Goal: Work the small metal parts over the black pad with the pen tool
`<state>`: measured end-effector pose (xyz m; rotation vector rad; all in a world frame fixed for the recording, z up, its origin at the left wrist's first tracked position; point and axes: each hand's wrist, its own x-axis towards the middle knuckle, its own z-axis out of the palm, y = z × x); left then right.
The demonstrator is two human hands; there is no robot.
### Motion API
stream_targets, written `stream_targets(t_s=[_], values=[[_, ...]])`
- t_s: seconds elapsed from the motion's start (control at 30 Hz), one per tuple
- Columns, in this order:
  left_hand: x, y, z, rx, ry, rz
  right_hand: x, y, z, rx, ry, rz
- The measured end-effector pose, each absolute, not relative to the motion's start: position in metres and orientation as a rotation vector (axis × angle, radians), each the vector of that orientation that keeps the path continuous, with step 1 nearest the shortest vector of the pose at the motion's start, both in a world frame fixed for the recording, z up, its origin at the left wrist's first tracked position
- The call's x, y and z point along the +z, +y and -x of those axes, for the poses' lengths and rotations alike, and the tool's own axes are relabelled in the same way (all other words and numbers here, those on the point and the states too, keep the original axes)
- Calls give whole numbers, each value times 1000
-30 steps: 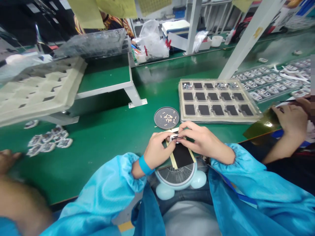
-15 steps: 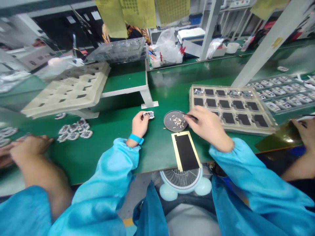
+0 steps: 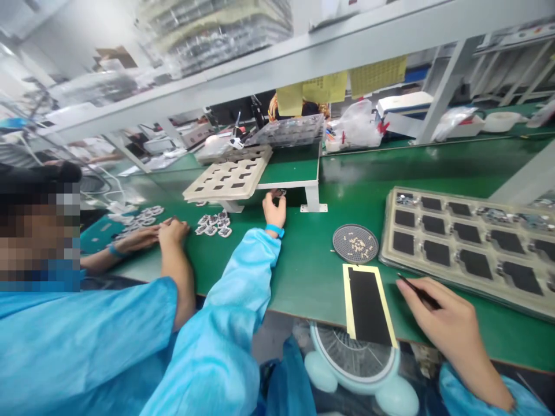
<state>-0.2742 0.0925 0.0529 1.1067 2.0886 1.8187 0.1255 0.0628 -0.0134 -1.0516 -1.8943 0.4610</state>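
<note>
My left hand (image 3: pixel 274 212) reaches in beneath the edge of the raised green shelf (image 3: pixel 289 172). A small white-edged electronic part (image 3: pixel 282 192) shows at its fingertips, partly hidden by the shelf's shadow. My right hand (image 3: pixel 446 318) is closed around black tweezers (image 3: pixel 418 292), whose tip points up and left above the mat. Left of those tweezers lies a black sheet with a yellow border (image 3: pixel 368 303). Just beyond it sits a round grey perforated dish (image 3: pixel 355 242) holding several tiny pale pieces. Several similar white-edged parts (image 3: pixel 212 223) are grouped left of my left hand.
At right stands a compartment tray (image 3: pixel 466 234) with dark pads. An empty-looking moulded tray (image 3: pixel 229 176) rests on the shelf, whose white leg (image 3: pixel 312 196) meets the bench. A co-worker's hands (image 3: pixel 167 231) are at left. A pale blue fan (image 3: pixel 359 370) sits below the bench edge.
The view has swung left. My left hand has gone forward with the small part, under the shelf. My right hand has drawn back from the dish toward the bench edge, still holding the tweezers.
</note>
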Motion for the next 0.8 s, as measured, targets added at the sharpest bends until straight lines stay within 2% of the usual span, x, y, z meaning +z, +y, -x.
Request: stream_targets(t_s=[0.2,0.47,0.63,0.8], values=[[68,27,260,1935,1982,-1134,-24,66,-133,514,-1953,1082],[120,19,330,2055,1526,-418,-20,76,-125,517,-1958,1077],[114,27,333,2192,1596,-378,-20,76,-125,575,-2020,1068],[111,-11,327,2195,1655,-418,-20,76,-127,604,-2022,1032]])
